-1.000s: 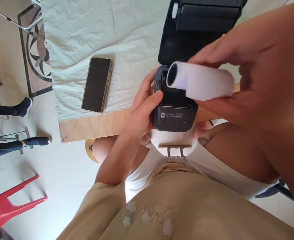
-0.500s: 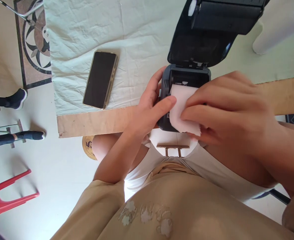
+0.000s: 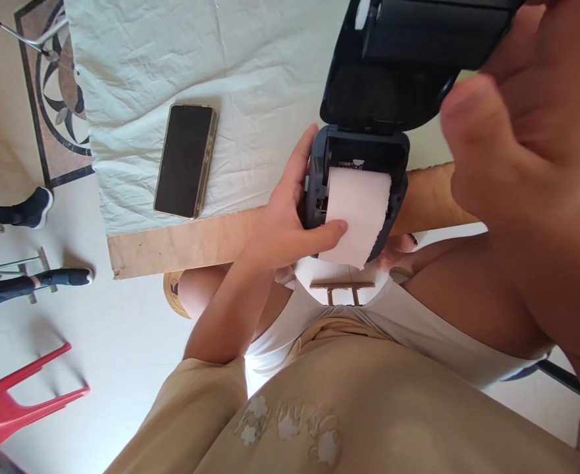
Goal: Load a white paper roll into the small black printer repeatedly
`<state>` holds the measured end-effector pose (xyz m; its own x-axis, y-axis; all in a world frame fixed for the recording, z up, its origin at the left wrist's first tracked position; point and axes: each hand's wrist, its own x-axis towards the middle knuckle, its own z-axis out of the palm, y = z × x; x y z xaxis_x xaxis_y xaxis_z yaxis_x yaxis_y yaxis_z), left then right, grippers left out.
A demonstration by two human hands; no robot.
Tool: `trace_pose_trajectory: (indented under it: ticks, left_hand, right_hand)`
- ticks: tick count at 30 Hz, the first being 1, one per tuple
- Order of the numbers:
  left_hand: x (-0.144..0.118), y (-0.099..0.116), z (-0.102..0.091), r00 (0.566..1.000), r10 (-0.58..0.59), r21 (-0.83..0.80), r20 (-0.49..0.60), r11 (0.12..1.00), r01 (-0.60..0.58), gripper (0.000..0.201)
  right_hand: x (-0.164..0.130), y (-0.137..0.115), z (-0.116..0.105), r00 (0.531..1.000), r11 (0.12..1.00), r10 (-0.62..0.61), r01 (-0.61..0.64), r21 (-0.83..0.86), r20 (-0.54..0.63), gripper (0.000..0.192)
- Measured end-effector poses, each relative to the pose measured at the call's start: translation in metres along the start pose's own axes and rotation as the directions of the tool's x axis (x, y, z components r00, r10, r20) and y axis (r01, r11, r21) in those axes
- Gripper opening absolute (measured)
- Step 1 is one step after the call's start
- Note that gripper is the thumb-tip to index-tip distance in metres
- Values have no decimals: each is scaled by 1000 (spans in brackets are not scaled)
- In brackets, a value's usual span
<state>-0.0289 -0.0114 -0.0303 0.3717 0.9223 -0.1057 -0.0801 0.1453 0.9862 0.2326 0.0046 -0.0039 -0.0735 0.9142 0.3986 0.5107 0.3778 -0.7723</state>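
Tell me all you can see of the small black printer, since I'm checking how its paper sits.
The printer is a compact dark, matte, plastic-looking box standing at the near edge of the table. Its hinged lid stands open. A white paper roll lies in its bay, and a loose strip with a ragged end hangs over the front. The left hand grips its left side, thumb pressing the strip. The right hand is raised by the lid; whether it touches is unclear.

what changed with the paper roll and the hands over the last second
The right hand carried the paper roll down into the open printer, let go and lifted toward the lid. The left hand stayed on the printer's side, thumb now on the paper's loose end. The phone stayed put.
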Motion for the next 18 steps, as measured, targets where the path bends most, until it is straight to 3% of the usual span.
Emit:
trace_pose_trajectory:
  ticks: [2, 4, 7, 9, 15, 18]
  left_hand:
    - [1, 1, 2, 998, -35, -53, -50, 998, 33, 106]
    - [2, 4, 6, 992, -64, -93, -112, 994, 54, 101]
    - [0, 8, 13, 989, -72, -72, -131, 995, 63, 86]
    - [-2, 10, 16, 989, -74, -56, -126, 996, 67, 82]
    - [-2, 11, 17, 984, -67, -86, -163, 995, 53, 71]
    - [0, 8, 21, 981, -97, -169, -171, 983, 68, 73]
  right_hand:
    - [-1, -7, 2, 1000, 998, -6, 8, -59, 26, 65]
    - [-2, -12, 3, 994, 998, -54, 55, -10, 96, 49]
    - [-1, -10, 5, 941, 962, -269, 255, 93, 205, 27]
    - [0, -5, 7, 899, 935, -354, 339, 101, 258, 25]
    - [-2, 2, 9, 799, 914, -389, 398, 82, 459, 35]
    - [-3, 2, 10, 803, 924, -368, 373, 86, 468, 30]
